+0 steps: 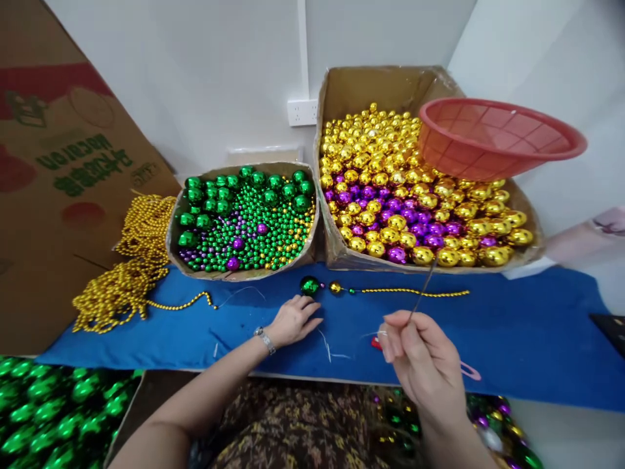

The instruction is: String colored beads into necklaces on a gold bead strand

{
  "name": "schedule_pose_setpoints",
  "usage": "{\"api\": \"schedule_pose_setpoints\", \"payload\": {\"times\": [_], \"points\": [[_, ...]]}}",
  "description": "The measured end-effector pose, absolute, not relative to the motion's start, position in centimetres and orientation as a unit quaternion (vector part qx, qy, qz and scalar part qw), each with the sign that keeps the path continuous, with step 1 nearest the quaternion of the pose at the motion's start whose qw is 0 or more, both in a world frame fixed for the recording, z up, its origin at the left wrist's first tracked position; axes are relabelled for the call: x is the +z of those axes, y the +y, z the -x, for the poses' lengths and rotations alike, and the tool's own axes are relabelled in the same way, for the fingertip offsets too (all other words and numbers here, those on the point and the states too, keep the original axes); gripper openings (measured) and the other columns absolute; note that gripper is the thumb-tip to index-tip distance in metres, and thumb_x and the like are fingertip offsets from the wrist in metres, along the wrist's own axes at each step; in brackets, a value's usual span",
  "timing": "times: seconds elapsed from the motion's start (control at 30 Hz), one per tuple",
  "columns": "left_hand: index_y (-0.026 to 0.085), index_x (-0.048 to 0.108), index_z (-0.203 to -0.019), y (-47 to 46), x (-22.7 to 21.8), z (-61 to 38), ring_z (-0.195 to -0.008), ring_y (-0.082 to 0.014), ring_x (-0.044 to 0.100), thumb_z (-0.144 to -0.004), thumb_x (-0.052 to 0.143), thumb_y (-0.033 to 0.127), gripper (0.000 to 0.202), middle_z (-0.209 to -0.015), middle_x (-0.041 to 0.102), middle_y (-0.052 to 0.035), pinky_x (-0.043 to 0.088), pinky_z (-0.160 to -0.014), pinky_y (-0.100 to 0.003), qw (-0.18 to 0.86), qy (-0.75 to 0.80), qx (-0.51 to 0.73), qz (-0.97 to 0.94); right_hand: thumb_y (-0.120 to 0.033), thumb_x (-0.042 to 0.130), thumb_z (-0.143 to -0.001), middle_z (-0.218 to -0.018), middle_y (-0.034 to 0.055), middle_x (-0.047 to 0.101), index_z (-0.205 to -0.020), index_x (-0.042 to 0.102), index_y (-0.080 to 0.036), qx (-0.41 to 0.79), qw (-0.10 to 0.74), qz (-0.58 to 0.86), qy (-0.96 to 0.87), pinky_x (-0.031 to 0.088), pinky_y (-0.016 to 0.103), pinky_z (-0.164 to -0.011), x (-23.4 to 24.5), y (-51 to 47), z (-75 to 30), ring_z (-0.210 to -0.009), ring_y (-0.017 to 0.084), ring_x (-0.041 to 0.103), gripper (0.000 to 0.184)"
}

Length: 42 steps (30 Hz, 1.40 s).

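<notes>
Head view shows the right hand [427, 358] with thumb and fingers pinching a thin needle [422, 290], whose tip points toward the far edge of the bench [537, 332]. Beside these fingertips a fine clear thread [372, 335] comes out. The left hand [291, 321] has its fingers loosely spread, just beside a large green ball [309, 285]; whether they touch, one cannot tell. This ball lies with a gold ball [334, 287] and a gold bead strand [390, 290] along the bench's far edge. It seems wise to hold the needle steady and guard the thread from loose scraps [328, 352] nearer the front edge, because they could tangle.
</notes>
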<state>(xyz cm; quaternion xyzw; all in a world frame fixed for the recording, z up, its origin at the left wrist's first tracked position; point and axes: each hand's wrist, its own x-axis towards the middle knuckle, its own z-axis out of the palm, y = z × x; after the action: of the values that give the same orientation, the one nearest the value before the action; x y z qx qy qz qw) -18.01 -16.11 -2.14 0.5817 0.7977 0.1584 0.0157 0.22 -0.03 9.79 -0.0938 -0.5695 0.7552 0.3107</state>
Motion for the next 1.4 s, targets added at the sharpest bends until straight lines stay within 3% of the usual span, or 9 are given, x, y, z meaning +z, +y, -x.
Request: {"api": "schedule_pose_setpoints", "payload": {"times": [0.27, 0.53, 0.77, 0.93, 1.07, 1.4], "points": [[0.024, 0.063, -0.109, -16.6, -2.4, 18.9, -0.108, -0.0240, 0.053, -0.090, 0.045, 0.040, 0.031, -0.110, 0.063, -0.0085, 0.043, -0.093, -0.042, 0.028, 0.786, 0.179, -0.591, -0.029, 0.051, -0.092, -0.056, -0.0037, 0.041, -0.097, 0.064, -0.024, 0.731, 0.369, 0.076, -0.568, 0.037, 0.024, -0.049, 12.5, 1.2, -1.8, -0.052, 0.009, 0.044, 0.015], [0.016, 0.044, -0.132, -17.3, -2.8, 19.1, -0.102, -0.0273, 0.055, -0.089, 0.045, 0.043, 0.051, -0.105, 0.062, -0.0147, 0.045, -0.088, -0.044, 0.007, 0.786, 0.161, -0.597, -0.027, 0.053, -0.091, -0.052, -0.0047, 0.037, -0.090, 0.064, -0.022, 0.703, 0.451, 0.069, -0.546, 0.032, 0.024, -0.046, 14.9, -0.3, -2.2, -0.047, 0.008, 0.038, 0.012], [0.019, 0.059, -0.111, -17.4, -3.4, 19.6, -0.097, -0.0250, 0.056, -0.088, 0.047, 0.036, 0.030, -0.101, 0.061, -0.0116, 0.046, -0.086, -0.042, -0.018, 0.758, 0.173, -0.629, -0.031, 0.052, -0.091, -0.053, -0.0052, 0.036, -0.092, 0.063, -0.025, 0.671, 0.468, 0.082, -0.570, 0.034, 0.024, -0.047, 15.7, -2.4, -2.6, -0.046, 0.008, 0.039, 0.013], [0.020, 0.056, -0.116, -18.8, -3.4, 19.7, -0.108, -0.0269, 0.054, -0.086, 0.051, 0.030, 0.032, -0.112, 0.059, -0.0134, 0.046, -0.090, -0.046, -0.029, 0.749, 0.200, -0.631, -0.032, 0.052, -0.091, -0.056, -0.0045, 0.037, -0.095, 0.063, -0.025, 0.652, 0.466, 0.092, -0.590, 0.035, 0.023, -0.047, 15.4, -3.7, -2.5, -0.049, 0.008, 0.039, 0.014], [0.019, 0.053, -0.121, -20.0, -1.7, 20.0, -0.107, -0.0254, 0.055, -0.088, 0.046, 0.024, 0.034, -0.115, 0.059, -0.0132, 0.048, -0.090, -0.043, -0.036, 0.749, 0.224, -0.622, -0.031, 0.052, -0.091, -0.057, -0.0042, 0.038, -0.096, 0.063, -0.024, 0.642, 0.464, 0.109, -0.601, 0.038, 0.024, -0.049, 15.4, -4.6, -2.3, -0.052, 0.009, 0.041, 0.014], [0.020, 0.059, -0.110, -20.1, 6.1, 21.1, -0.103, -0.0186, 0.059, -0.090, 0.046, 0.025, 0.025, -0.110, 0.064, -0.0079, 0.049, -0.093, -0.036, -0.107, 0.746, 0.383, -0.534, -0.032, 0.053, -0.090, -0.060, -0.0037, 0.046, -0.100, 0.063, -0.024, 0.625, 0.435, 0.113, -0.638, 0.043, 0.027, -0.056, 14.3, -5.4, -3.3, -0.056, 0.010, 0.048, 0.016]]}}
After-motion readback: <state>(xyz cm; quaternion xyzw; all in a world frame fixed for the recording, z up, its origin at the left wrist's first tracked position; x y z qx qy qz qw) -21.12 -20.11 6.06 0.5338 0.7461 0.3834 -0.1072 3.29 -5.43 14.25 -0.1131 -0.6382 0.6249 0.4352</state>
